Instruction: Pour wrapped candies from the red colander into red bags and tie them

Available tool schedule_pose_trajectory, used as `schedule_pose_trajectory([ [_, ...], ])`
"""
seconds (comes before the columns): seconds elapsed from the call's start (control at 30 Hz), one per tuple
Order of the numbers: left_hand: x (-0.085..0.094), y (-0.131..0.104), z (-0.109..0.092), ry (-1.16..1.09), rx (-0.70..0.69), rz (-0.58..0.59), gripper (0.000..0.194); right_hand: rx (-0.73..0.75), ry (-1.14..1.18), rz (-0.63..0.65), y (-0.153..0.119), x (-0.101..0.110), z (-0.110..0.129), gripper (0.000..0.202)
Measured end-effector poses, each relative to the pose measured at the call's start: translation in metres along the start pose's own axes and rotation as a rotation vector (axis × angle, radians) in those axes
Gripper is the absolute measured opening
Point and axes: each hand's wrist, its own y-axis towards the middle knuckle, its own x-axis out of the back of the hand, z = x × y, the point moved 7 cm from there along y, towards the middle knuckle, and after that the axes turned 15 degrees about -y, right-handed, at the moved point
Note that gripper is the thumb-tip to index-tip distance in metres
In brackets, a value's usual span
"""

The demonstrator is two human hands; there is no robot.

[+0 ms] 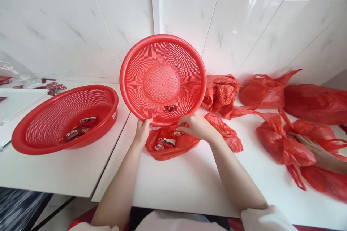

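Note:
A red plastic strainer basket (162, 48) is tipped up on edge in front of me, its open side facing me. One small wrapped snack (171, 108) lies low inside it. My left hand (143, 131) grips the lower left of its rim. Just below the rim sits an open red plastic bag (162, 156) with several wrapped snacks (168, 142) in it. Fingers curled, my right hand (193, 126) is at the bag's mouth by the lower right rim and seems to pinch the bag's edge; its fingertips are partly hidden.
On the left, a second red basket (20, 140) holds several wrapped snacks (77, 132). Crumpled red bags (223, 90) lie to the right. Filled, tied bags (267, 92) stand beyond them. Another person's hand (311, 148) touches a bag at far right. A tiled wall (67, 36) closes the back.

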Motion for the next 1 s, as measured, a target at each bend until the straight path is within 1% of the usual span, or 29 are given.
schedule_pose_trajectory([
  [0.1,0.002,0.001,0.001,0.011,0.006,0.002,0.022,0.020,-0.016,-0.034,0.001,0.002,0.003,0.023],
  [0.17,0.000,0.001,0.003,0.033,0.018,0.022,0.020,0.020,-0.044,-0.104,0.004,0.003,0.003,0.027],
  [0.23,-0.002,-0.002,0.006,0.054,0.037,0.038,0.018,-0.008,-0.133,-0.177,0.007,-0.001,-0.002,0.031],
  [0.27,-0.004,-0.004,0.008,0.059,0.053,0.043,0.019,-0.037,-0.194,-0.193,0.009,-0.005,-0.006,0.036],
  [0.3,-0.006,-0.006,0.010,0.059,0.069,0.047,0.020,-0.071,-0.251,-0.185,0.010,-0.011,-0.010,0.043],
  [0.33,-0.007,-0.008,0.012,0.057,0.084,0.048,0.021,-0.101,-0.294,-0.150,0.011,-0.019,-0.014,0.051],
  [0.4,-0.010,-0.012,0.015,0.060,0.105,0.040,0.024,-0.125,-0.311,-0.043,0.011,-0.033,-0.019,0.061],
  [0.43,-0.010,-0.013,0.016,0.061,0.107,0.034,0.024,-0.112,-0.283,0.008,0.011,-0.038,-0.019,0.061],
  [0.5,-0.010,-0.013,0.015,0.058,0.102,0.033,0.023,-0.043,-0.188,0.066,0.009,-0.041,-0.014,0.059],
  [0.6,-0.008,-0.011,0.010,0.043,0.078,0.024,0.022,0.078,-0.023,0.050,0.007,-0.031,-0.001,0.053],
  [0.67,-0.005,-0.008,0.006,0.044,0.053,-0.002,0.020,0.107,0.082,0.027,0.006,-0.023,0.003,0.040],
  [0.73,-0.001,-0.005,0.001,0.044,0.024,-0.025,0.019,0.077,0.165,-0.003,0.007,-0.017,0.002,0.030],
  [0.87,0.005,-0.001,-0.005,0.072,-0.018,-0.055,0.019,-0.017,0.259,-0.081,0.007,-0.010,-0.006,0.033],
  [1.0,0.009,0.001,-0.007,0.100,-0.042,-0.071,0.019,-0.049,0.313,-0.113,0.008,-0.006,-0.011,0.030],
])
